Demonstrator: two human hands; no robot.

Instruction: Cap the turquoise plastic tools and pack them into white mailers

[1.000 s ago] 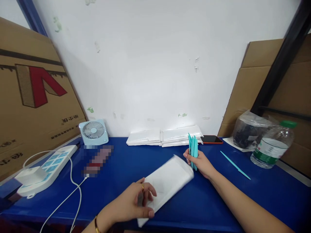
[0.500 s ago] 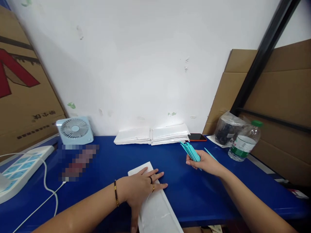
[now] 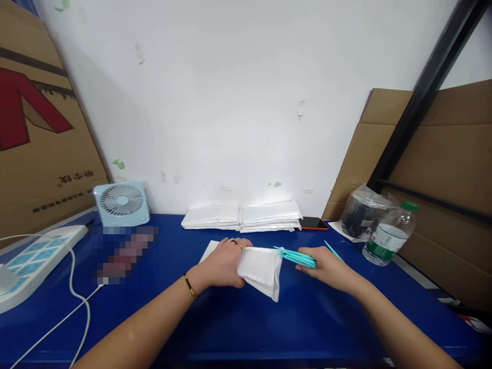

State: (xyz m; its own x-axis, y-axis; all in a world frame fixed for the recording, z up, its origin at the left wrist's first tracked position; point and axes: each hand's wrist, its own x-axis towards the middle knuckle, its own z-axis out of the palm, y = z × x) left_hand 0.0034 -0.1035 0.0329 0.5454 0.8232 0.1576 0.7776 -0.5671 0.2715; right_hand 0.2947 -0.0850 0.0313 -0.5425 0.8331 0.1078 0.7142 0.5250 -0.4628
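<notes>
Turquoise sticks (image 3: 302,258) crosswise, tips leftward

The left hand (image 3: 224,262) is palm down, thumb tucked under, its forearm angling in from the lower left. The right hand (image 3: 325,265) is closed in a pinch, fingers pointing inward, wrist fairly straight with its forearm.

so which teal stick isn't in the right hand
The lone stick on the table, just beyond the right hand; the others are bunched in its fingers.
</notes>
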